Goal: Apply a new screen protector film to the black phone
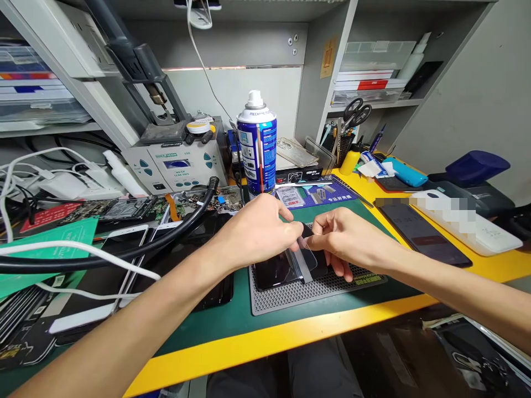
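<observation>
A phone with a glossy black screen (276, 271) lies flat on a grey perforated mat (269, 304). Across its right part runs a narrow grey strip (304, 268), with a clear film (310, 260) beside it and a dark panel (320, 266) around that. My left hand (265, 232) is closed above the phone, its thumb and forefinger together at the strip's far end; what they grip is hidden. From the right, my right hand (346, 237) pinches what looks like the edge of the clear film, its other fingers curled below. The fingertips of both hands nearly meet.
A blue spray can (256, 146) stands just behind my hands. To the left are a black hose (182, 226), white cables, phones and circuit boards. A grey hot-air station (178, 166) stands behind these. Another phone (421, 232) and a white device (464, 221) lie right.
</observation>
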Motion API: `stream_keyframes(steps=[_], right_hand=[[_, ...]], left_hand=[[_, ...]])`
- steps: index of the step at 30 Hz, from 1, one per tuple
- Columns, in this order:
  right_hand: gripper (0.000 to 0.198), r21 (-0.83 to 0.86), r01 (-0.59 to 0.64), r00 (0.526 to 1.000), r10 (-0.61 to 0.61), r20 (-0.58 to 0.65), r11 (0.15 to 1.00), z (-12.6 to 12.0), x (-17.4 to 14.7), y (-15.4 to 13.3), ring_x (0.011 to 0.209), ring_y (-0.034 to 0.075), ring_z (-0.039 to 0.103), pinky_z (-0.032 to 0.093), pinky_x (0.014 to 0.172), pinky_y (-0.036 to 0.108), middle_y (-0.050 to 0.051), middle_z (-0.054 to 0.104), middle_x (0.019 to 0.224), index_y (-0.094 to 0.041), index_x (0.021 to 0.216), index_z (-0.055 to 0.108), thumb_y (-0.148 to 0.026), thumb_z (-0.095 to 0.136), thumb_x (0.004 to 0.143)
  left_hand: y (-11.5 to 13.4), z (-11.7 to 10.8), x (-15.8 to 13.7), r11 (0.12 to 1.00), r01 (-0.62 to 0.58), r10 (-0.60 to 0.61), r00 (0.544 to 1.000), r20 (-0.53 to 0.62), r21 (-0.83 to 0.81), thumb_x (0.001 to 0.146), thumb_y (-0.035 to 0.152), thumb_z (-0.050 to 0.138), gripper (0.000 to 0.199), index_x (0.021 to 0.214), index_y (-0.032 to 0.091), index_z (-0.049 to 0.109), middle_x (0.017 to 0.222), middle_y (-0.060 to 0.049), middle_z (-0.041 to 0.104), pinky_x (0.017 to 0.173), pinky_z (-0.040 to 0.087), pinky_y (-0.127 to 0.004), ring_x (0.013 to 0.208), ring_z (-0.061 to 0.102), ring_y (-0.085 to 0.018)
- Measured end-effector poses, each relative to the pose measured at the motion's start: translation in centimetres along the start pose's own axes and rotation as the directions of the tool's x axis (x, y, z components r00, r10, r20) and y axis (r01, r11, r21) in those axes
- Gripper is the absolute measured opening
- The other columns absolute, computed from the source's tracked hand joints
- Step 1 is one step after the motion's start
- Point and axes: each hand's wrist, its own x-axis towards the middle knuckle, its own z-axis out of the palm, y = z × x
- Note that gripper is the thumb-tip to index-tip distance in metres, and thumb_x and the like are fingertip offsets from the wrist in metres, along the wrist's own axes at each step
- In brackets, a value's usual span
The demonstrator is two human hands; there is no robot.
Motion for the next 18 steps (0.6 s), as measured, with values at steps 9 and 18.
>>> stream_keyframes(steps=[9, 18], right_hand=[[0.025, 0.014, -0.001, 1.0, 0.001, 0.011, 1.0, 0.7, 0.0, -0.4, 0.029, 0.014, 0.051, 0.044, 0.029, 0.022, -0.005, 0.056, 0.037, -0.023, 0.062, 0.047, -0.02, 0.063, 0.081], [0.03, 0.008, -0.019, 1.0, 0.019, 0.004, 1.0, 0.7, 0.0, -0.5, 0.028, 0.012, 0.049, 0.041, 0.028, 0.02, -0.005, 0.055, 0.037, -0.023, 0.059, 0.044, -0.017, 0.06, 0.084]], left_hand=[[0.0, -0.2, 0.3, 0.999, -0.001, 0.001, 1.0, -0.013, 0.049, 0.08, 0.039, 0.06, 0.035, 0.107, 0.018, 0.069, 0.067, 0.0, 0.076, 0.049, 0.043, -0.028, 0.051, 0.061, -0.016], [-0.8, 10.1, -7.9, 0.847, -0.183, 0.357, 0.891, -0.28, 0.499, 0.09, 0.027, 0.055, 0.019, 0.084, 0.03, 0.072, 0.057, -0.004, 0.067, 0.04, 0.038, -0.035, 0.045, 0.056, -0.02]])
